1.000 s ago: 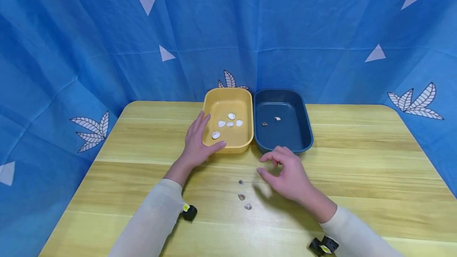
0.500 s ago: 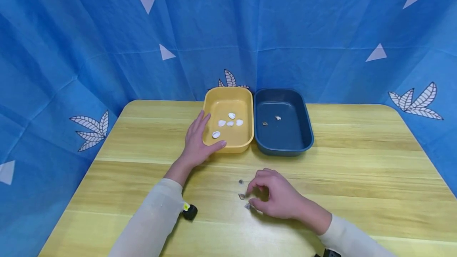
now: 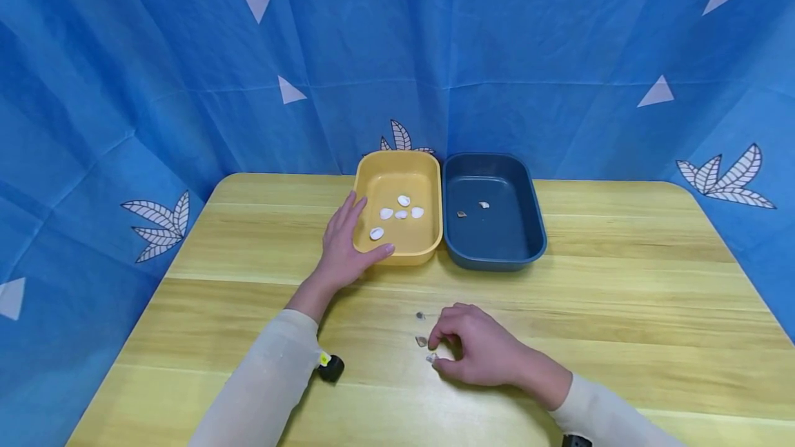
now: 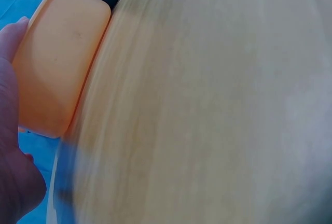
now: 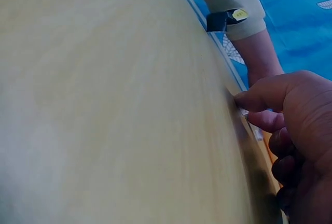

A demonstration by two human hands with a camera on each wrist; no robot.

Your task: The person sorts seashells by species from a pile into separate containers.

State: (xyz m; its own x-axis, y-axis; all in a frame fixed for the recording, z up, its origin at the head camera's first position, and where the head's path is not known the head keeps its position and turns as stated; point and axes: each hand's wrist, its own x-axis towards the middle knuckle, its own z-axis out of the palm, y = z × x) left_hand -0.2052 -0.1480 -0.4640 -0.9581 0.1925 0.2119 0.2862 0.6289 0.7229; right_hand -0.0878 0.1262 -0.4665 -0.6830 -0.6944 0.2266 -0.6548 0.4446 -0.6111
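Observation:
My left hand (image 3: 341, 247) rests spread on the near left corner of the yellow tray (image 3: 428, 254), its fingers along the left rim and the thumb over the front rim. Several white seashells (image 3: 401, 214) lie in that tray. My right hand (image 3: 475, 347) is low over the table, thumb and index finger closing on a small greyish seashell (image 3: 431, 359); the fingertips partly hide it. Two more small dark seashells, a brownish one (image 3: 421, 341) and a grey one (image 3: 420, 316), lie just beyond. In the right wrist view the right hand (image 5: 306, 125) has its thumb and index tips close together.
A dark blue tray (image 3: 497, 264) stands right beside the yellow one and holds two small shells, one brown (image 3: 462, 214) and one pale (image 3: 484, 205). Both sit at the back of the wooden table (image 3: 621, 281), before a blue curtain (image 3: 528, 40).
My right hand has come down from the blue tray's front edge to the near shells, and its thumb and index finger have closed at the nearest one. The left hand stays put.

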